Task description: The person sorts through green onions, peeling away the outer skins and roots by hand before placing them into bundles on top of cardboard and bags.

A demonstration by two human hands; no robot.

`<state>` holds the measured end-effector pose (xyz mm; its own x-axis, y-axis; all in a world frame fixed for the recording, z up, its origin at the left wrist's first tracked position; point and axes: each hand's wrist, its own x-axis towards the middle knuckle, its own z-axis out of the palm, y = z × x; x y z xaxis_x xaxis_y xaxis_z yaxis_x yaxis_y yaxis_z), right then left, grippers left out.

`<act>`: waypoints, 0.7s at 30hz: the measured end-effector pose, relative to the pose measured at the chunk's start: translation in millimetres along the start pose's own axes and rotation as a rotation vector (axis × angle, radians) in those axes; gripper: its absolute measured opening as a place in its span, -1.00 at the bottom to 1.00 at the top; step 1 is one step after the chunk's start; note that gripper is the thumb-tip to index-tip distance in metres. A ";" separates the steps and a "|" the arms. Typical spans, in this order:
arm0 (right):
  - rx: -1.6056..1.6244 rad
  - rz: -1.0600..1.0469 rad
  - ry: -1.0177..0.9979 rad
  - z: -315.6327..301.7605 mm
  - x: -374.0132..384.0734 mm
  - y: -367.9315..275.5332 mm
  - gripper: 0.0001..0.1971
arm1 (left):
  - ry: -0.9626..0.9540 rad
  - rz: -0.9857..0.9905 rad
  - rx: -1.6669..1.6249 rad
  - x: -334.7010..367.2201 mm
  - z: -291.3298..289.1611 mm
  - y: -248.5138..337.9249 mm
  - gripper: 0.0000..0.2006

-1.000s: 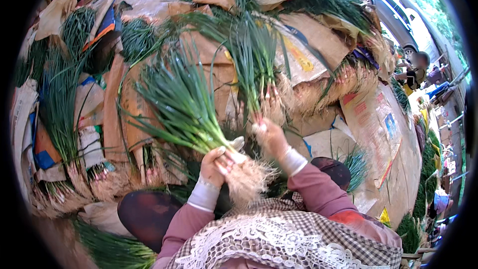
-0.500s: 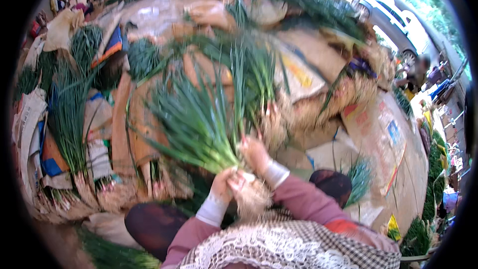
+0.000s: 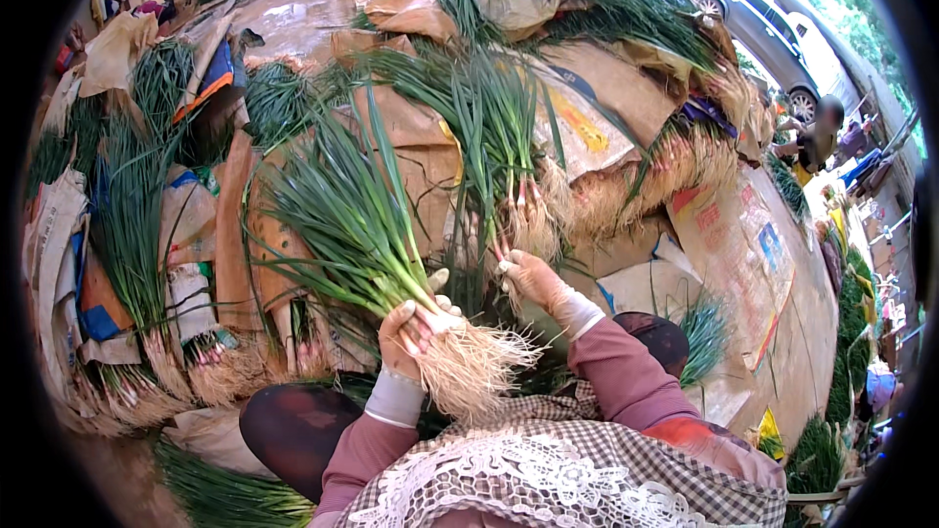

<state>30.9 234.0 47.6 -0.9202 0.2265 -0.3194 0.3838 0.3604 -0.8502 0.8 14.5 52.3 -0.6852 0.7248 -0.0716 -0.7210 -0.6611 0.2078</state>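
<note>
A thick bunch of green onions [image 3: 386, 269] rests in my left hand [image 3: 406, 332], fingers wrapped round the pale pinkish bases. Its long green leaves fan up and to the left, and its stringy roots hang toward my lap. To the right, my right hand [image 3: 533, 282] is closed on the lower end of a few thin green onion stalks [image 3: 497, 246]. Those stalks stand beside a smaller pile of green onions [image 3: 523, 152] with roots toward me. Both hands wear thin pale gloves, and the fingertips of the right are partly hidden.
Several bundles of green onions [image 3: 132, 235] lie on brown cardboard and sacks at the left. More roots line a long bundle [image 3: 646, 176] at the right. Loose leaves [image 3: 702, 342] lie by my right knee. A person [image 3: 820, 142] and a parked car [image 3: 758, 29] are farther off.
My right hand has moved away from the bunch, a little to the right, with thin stalks in its fingers. The left hand's bunch has shifted slightly left, its roots now spread wider.
</note>
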 end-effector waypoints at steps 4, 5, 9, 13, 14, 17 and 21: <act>-0.102 -0.225 0.105 5.6 -20.0 -9.0 -0.75 | 0.040 0.002 0.193 0.2 1.5 -7.4 -0.50; -0.124 -0.222 0.082 10.6 -30.2 -16.9 -0.74 | 0.083 0.009 0.190 3.9 2.8 -10.1 -0.54; 0.049 -0.086 -0.250 40.5 -34.0 29.4 -0.66 | 0.056 -0.149 0.017 9.1 -4.8 -21.0 -0.57; 0.122 -0.124 -0.278 33.3 -13.6 27.4 -0.57 | 0.086 -0.127 0.158 5.3 -10.3 -16.4 -0.64; 0.254 -0.100 -0.342 36.3 -10.3 12.7 -0.52 | 0.069 -0.129 0.192 3.4 -10.4 -10.8 -0.65; 0.518 -0.041 -0.409 19.2 0.9 -4.0 -0.55 | 0.081 -0.170 0.249 4.3 -21.3 -9.5 -0.65; 0.869 0.197 -0.153 26.5 16.2 -19.0 -0.79 | 0.123 -0.183 0.215 2.6 -9.8 -18.0 -0.65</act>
<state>6.6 206.9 47.6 -0.8680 0.0662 -0.4921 0.3992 -0.4964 -0.7709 11.0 26.4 38.8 -0.5633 0.7901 -0.2417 -0.8038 -0.4562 0.3818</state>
